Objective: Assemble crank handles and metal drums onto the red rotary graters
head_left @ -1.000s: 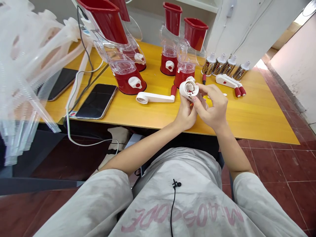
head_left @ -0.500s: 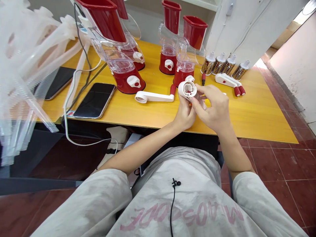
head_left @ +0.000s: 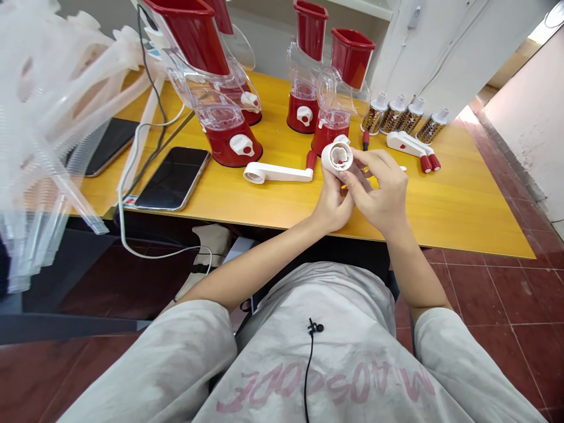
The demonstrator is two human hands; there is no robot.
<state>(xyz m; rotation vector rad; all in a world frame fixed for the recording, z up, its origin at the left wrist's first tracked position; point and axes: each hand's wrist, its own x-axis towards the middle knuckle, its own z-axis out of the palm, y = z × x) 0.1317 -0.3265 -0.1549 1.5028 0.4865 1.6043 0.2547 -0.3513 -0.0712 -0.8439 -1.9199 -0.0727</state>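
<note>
Above the table's front edge, both my hands are on a white crank handle [head_left: 326,158], its round socket end facing up towards me. My left hand [head_left: 332,205] is closed around it from below. From the right, my right hand [head_left: 382,191] grips its side, thumb and fingers near the socket rim. Inside the socket shows a white notched ring with a small red spot. The rest of this handle is mostly hidden by my fingers. Left of my hands lies another white crank handle [head_left: 282,173] with a red knob [head_left: 311,160].
Red rotary graters with clear bodies [head_left: 333,120] stand behind my hands. Metal grater drums [head_left: 373,114] and more crank handles [head_left: 408,145] lie at the right. A screwdriver [head_left: 365,140] is behind my right hand. At left are a phone [head_left: 173,178], cables and translucent plastic pieces [head_left: 74,194].
The view has shifted slightly. The handle's socket has turned a little, and its inner notched ring shows more plainly. Both hands keep their hold.
</note>
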